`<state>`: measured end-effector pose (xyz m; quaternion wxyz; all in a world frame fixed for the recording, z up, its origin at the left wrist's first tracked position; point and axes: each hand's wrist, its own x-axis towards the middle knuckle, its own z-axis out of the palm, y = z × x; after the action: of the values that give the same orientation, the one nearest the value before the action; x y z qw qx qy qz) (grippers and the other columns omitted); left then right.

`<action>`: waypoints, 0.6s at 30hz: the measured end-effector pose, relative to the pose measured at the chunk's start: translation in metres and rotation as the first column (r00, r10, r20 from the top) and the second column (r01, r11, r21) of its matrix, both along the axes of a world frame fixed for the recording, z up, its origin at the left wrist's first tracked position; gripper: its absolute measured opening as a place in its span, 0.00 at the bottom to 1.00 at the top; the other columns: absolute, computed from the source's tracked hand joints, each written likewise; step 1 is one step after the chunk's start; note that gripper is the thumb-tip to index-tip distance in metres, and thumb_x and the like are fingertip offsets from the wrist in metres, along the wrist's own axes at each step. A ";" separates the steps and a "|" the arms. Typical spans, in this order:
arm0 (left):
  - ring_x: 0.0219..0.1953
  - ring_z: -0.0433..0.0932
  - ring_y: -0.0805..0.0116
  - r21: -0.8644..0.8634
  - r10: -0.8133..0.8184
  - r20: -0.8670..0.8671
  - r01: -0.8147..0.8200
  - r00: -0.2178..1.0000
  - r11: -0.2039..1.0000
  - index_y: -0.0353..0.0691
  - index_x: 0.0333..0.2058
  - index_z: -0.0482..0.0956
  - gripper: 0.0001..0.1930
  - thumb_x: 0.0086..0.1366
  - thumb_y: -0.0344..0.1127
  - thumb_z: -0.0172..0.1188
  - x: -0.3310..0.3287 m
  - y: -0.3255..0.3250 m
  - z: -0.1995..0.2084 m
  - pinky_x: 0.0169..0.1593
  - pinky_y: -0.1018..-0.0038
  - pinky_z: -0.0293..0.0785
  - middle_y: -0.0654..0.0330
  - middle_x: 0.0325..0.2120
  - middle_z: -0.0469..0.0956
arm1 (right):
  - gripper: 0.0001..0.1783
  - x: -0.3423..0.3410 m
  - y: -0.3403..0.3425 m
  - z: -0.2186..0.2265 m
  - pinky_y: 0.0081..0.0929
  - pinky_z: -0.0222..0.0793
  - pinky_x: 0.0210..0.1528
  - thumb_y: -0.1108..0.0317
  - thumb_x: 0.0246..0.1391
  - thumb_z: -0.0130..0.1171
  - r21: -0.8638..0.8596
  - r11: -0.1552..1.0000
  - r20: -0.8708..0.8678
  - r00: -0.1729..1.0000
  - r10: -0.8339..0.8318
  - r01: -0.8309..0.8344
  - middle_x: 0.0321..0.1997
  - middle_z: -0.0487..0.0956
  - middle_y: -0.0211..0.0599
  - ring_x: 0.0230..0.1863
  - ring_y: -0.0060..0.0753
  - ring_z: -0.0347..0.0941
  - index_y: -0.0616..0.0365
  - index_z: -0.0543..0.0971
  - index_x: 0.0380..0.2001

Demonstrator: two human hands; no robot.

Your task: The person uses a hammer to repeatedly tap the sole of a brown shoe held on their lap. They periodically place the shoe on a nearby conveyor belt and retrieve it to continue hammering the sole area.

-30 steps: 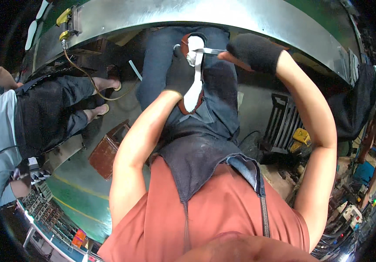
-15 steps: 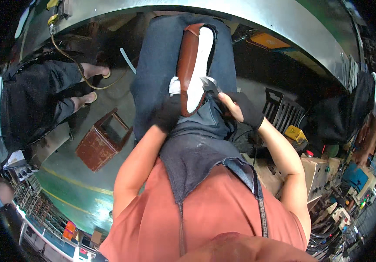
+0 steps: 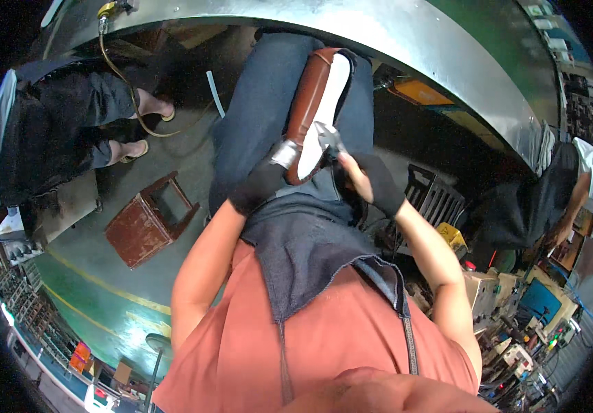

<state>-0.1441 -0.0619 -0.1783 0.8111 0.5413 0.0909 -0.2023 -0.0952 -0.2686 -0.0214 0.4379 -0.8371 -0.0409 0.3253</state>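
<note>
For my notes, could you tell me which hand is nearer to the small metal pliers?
Right. The right hand grips the small metal pliers at the white sole; the left hand holds the brown leather shoe's heel.

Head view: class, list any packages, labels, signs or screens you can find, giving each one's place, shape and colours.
Cardboard boxes: lower right, beside the right forearm, boxy, pale tan.
Screen: far lower right on a machine, rectangular, blue.
Orange panel: upper right under the metal bench edge, flat, orange; whether it is a sign is unclear.
</note>
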 end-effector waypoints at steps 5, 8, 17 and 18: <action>0.36 0.76 0.41 0.633 0.093 0.160 -0.174 0.983 0.755 0.32 0.42 0.65 0.22 0.59 0.44 0.59 0.011 -0.028 0.059 0.35 0.59 0.70 0.37 0.30 0.74 | 0.27 -0.021 -0.005 0.000 0.28 0.65 0.28 0.49 0.62 0.42 0.084 0.989 0.136 0.982 -0.134 0.123 0.19 0.72 0.41 0.24 0.30 0.70 0.64 0.73 0.25; 0.38 0.76 0.45 0.651 -0.057 0.248 -0.123 0.967 0.749 0.33 0.47 0.63 0.29 0.54 0.45 0.64 0.011 -0.023 0.053 0.39 0.61 0.71 0.40 0.35 0.75 | 0.27 -0.004 0.008 -0.007 0.29 0.66 0.30 0.49 0.62 0.40 0.018 1.000 0.155 0.988 -0.022 0.019 0.23 0.75 0.45 0.28 0.31 0.73 0.65 0.74 0.29; 0.50 0.72 0.63 0.836 -0.524 0.077 0.231 0.848 0.498 0.39 0.52 0.69 0.34 0.45 0.40 0.72 0.053 0.070 0.196 0.55 0.65 0.67 0.53 0.48 0.72 | 0.25 -0.021 -0.044 0.006 0.19 0.63 0.31 0.50 0.63 0.42 -0.085 0.981 0.268 0.952 -0.145 0.173 0.23 0.69 0.26 0.26 0.18 0.64 0.61 0.74 0.26; 0.46 0.74 0.64 0.755 -0.468 0.177 0.186 0.866 0.628 0.39 0.49 0.71 0.30 0.45 0.37 0.71 0.061 0.092 0.209 0.53 0.66 0.69 0.55 0.44 0.75 | 0.25 -0.032 -0.050 0.002 0.20 0.63 0.32 0.50 0.64 0.41 0.063 0.949 0.160 0.935 -0.315 0.309 0.24 0.72 0.27 0.26 0.19 0.66 0.61 0.74 0.26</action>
<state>-0.0830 0.0306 0.0307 0.4852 0.8478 -0.0882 -0.1952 -0.1275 -0.3189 -0.0190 0.4944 -0.8492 0.0495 0.1790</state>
